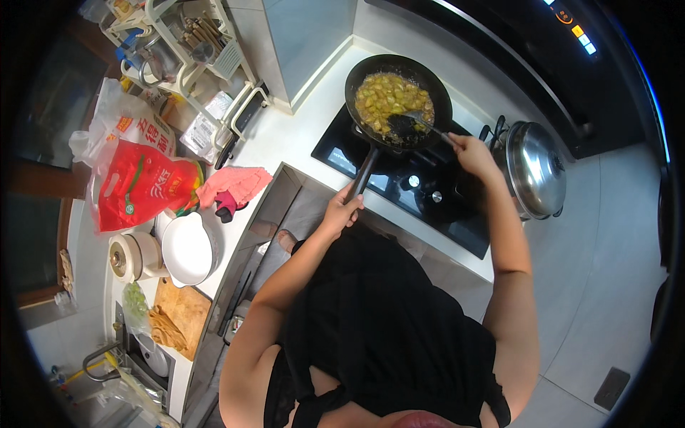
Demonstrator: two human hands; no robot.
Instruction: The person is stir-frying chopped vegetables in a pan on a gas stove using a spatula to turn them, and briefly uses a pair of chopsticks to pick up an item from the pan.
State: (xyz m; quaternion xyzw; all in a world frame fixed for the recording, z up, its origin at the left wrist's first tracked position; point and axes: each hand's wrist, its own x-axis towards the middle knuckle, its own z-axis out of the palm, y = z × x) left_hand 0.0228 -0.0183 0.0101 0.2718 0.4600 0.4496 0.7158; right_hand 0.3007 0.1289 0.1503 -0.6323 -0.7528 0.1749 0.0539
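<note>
A black frying pan [445, 101] sits over the left part of the black glass cooktop [342, 155]. Chunks of yellow-green food [382, 96] in bubbling liquid fill much of its base. My left hand [342, 210] is closed around the pan's long dark handle [365, 174]. Wrapped around the thin handle of a spatula [402, 125], my right hand [472, 153] is beyond the pan's right rim. The spatula's dark blade rests among the food at the pan's lower right side.
A large lidded steel pot [535, 166] stands right of the cooktop, under the black range hood [514, 69]. Along the left counter are a red bag [144, 187], a pink cloth [235, 182], a white pan [187, 249], a cream lidded pot [126, 258] and a wooden cutting board [187, 310].
</note>
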